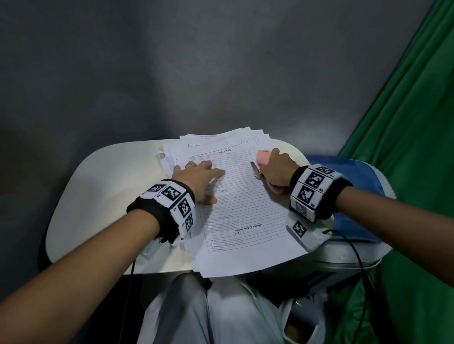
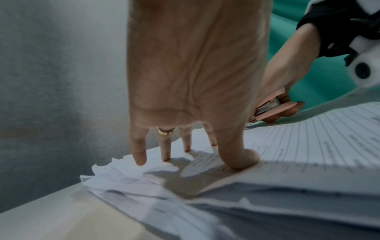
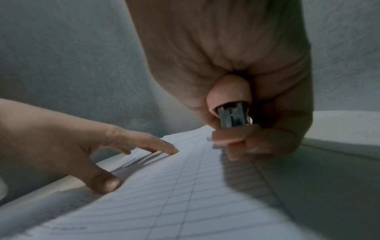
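Observation:
A loose stack of printed forms (image 1: pixel 241 204) lies on a small white table (image 1: pixel 92 192); the top sheet is a lined form. My left hand (image 1: pixel 198 176) lies flat on the stack's left side, fingers straight and pressing the paper (image 2: pixel 287 146); a gold ring (image 2: pixel 163 131) sits on one finger. My right hand (image 1: pixel 275 167) grips a pink stapler (image 1: pixel 262 158) at the top sheet's right edge. In the right wrist view the stapler (image 3: pixel 232 116) shows its metal mouth toward the camera, just above the paper (image 3: pixel 185 194). The left hand (image 3: pixel 98 154) appears there too.
A green cloth (image 1: pixel 421 149) hangs on the right. A blue object (image 1: pixel 354 185) lies beside the table under my right wrist. A grey wall (image 1: pixel 151 67) stands behind the table. My white-trousered lap (image 1: pixel 210 329) is below, with black cables hanging from both wristbands.

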`<state>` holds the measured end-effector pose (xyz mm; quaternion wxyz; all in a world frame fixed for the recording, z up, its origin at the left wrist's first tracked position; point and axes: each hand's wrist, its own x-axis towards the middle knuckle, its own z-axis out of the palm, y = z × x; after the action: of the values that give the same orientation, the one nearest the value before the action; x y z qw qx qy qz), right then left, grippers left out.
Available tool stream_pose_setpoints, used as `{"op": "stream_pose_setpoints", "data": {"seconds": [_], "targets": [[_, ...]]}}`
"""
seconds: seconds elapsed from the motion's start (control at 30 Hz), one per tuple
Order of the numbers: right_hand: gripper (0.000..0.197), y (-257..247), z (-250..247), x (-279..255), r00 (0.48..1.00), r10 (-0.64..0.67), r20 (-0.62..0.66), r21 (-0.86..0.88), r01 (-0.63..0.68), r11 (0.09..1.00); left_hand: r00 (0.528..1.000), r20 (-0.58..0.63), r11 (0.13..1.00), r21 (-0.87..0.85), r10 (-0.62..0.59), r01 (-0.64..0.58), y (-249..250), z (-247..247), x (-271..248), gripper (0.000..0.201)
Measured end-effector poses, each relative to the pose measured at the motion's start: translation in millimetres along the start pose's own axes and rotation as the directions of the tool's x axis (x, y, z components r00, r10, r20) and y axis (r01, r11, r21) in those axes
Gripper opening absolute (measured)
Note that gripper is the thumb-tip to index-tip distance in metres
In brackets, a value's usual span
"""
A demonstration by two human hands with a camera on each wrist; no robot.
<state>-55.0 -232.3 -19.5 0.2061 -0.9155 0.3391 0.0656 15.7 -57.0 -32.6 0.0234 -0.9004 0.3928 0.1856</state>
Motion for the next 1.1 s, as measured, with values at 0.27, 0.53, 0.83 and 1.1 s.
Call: {"op": "stream_pose_setpoints", "data": {"seconds": [0.27, 0.53, 0.83, 1.1], "targets": [[0.05, -17, 19, 3, 0.999, 0.042, -0.026, 0.163, -0.038, 0.986, 0.996, 0.05, 0.994, 0.077, 0.076, -0.08, 4, -2, -1, 0.075], [0.038, -32, 31, 3, 0.982, 0.132, -0.136, 0.176, -0.108, 0.979, 0.999, -0.005, 0.995, 0.088, 0.041, -0.04, 13, -3, -3, 0.069], [0.048, -41, 32, 9, 0.959, 0.199, -0.201, 0.258, -0.144, 0.955, 0.999, -0.029, 0.998, 0.055, 0.032, -0.03, 12, -2, -6, 0.051], [0.044, -29, 25, 16, 0.961, 0.134, -0.241, 0.197, -0.087, 0.977, 0.999, -0.021, 0.997, 0.073, 0.041, -0.04, 7, 5, 3, 0.06]]}}
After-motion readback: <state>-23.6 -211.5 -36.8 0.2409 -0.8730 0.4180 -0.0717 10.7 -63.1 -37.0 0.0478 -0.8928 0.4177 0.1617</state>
